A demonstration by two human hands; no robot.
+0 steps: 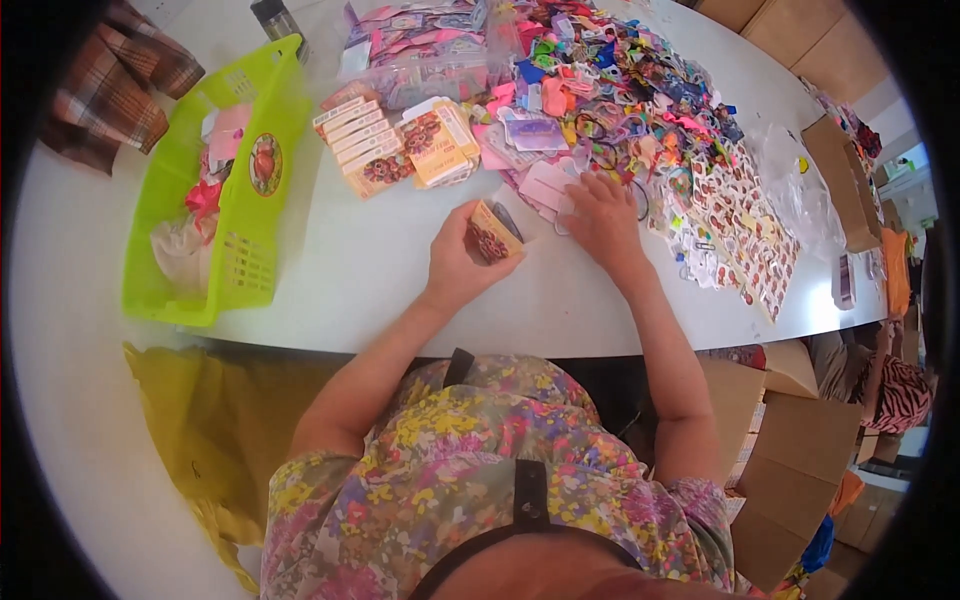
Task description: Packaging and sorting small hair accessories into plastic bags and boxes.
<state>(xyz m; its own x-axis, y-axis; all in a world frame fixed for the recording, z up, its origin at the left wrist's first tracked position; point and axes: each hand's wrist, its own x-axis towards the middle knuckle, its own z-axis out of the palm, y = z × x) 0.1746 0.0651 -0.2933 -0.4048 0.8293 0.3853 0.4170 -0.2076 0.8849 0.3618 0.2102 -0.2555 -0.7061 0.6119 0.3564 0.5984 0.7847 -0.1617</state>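
My left hand [458, 262] is closed around a small yellow-orange box [496, 234] with a round reddish printed picture. The box is tilted and its upper end is open, with something dark grey showing at the opening. To the right, my right hand [604, 222] lies with bent, slightly spread fingers at the near edge of the trinket pile. It touches or covers part of a pale pink card [546, 186]; its fingertips are partly lost among the small items. Beyond my left hand stand a row of similar boxes [362, 146] and a stack of them [438, 142].
A heap of colourful small trinkets [610, 90] spreads over the far right. Nearby lie sticker sheets [735, 225] and clear plastic [800, 185]. A lime-green basket [262, 235] stands at the left, a dark-capped bottle [280, 28] behind it. Cardboard boxes [800, 480] sit lower right.
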